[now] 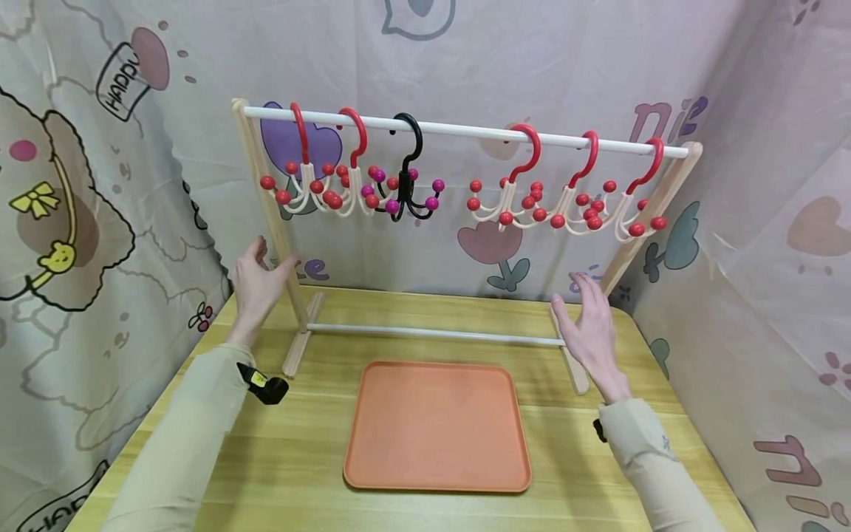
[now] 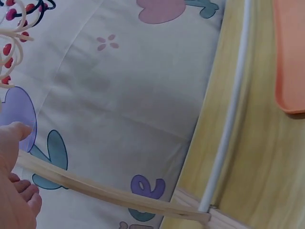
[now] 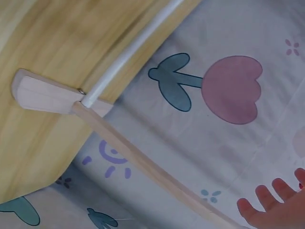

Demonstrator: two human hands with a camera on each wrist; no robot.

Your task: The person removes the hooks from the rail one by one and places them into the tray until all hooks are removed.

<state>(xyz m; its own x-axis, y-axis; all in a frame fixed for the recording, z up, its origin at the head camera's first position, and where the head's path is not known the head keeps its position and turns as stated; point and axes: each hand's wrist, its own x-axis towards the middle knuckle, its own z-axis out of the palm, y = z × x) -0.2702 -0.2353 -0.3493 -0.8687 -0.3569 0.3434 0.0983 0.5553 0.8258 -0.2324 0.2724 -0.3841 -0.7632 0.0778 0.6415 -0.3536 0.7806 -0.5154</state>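
A clothes rack (image 1: 425, 128) with wooden posts and white rods stands on the table. From its top rod hang several octopus-style hangers: red-hooked cream ones with red balls, and a black hanger (image 1: 405, 193) with magenta balls. My left hand (image 1: 258, 287) is beside the left post (image 2: 109, 192), thumb and fingers spread on either side of it; whether it touches the wood I cannot tell. My right hand (image 1: 588, 325) is held near the right post (image 3: 157, 174), fingers extended and nothing in it. In the right wrist view only the fingers show at the lower right corner.
An orange tray (image 1: 437, 428) lies on the wooden table (image 1: 299, 458) in front of the rack. Printed cloth (image 1: 425, 66) hangs behind and at both sides. The rack's feet (image 1: 303, 343) and lower rod (image 1: 435, 334) cross the table behind the tray.
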